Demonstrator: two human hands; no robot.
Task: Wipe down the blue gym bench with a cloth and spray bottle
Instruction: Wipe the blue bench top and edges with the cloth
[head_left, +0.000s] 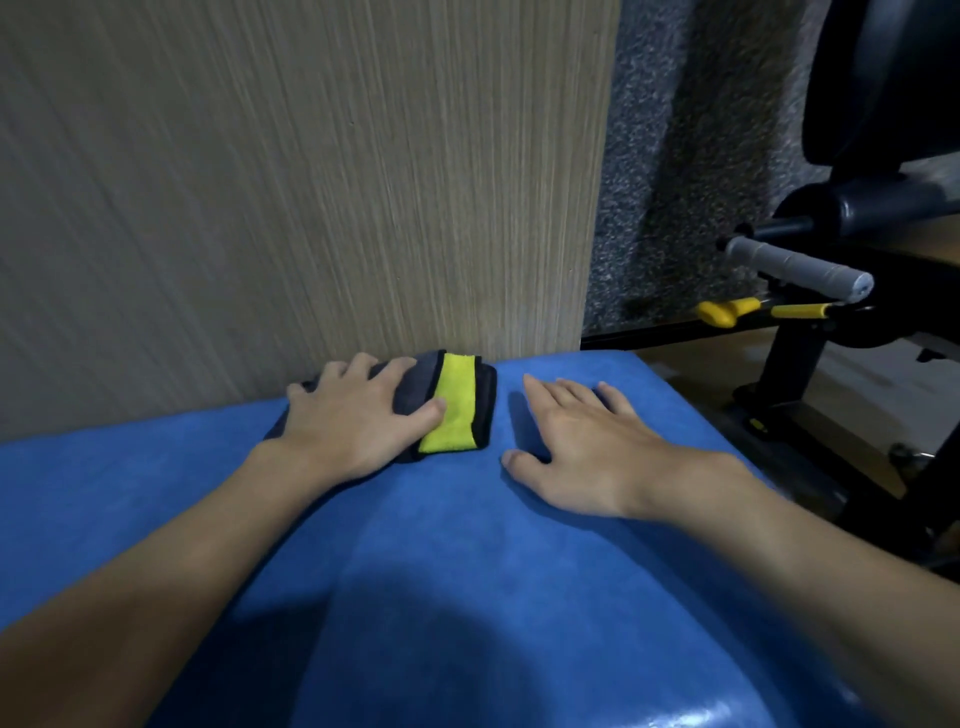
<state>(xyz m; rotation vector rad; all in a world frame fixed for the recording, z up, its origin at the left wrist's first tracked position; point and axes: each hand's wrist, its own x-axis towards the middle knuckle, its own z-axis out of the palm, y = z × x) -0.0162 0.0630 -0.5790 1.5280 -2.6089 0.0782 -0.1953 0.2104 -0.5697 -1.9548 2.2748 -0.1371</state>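
Observation:
The blue gym bench (447, 545) fills the lower half of the head view, its far end against a wooden wall. A folded grey and yellow cloth (457, 405) lies at that far end. My left hand (358, 415) presses flat on the cloth's grey part, thumb touching the yellow strip. My right hand (587, 447) rests flat on the bare bench to the right of the cloth, fingers spread, holding nothing. No spray bottle is in view.
A wood-grain wall panel (291, 197) stands right behind the bench. To the right is a black gym machine (852, 270) with a grey handle (800, 267) and yellow levers (727, 312), over a wooden floor.

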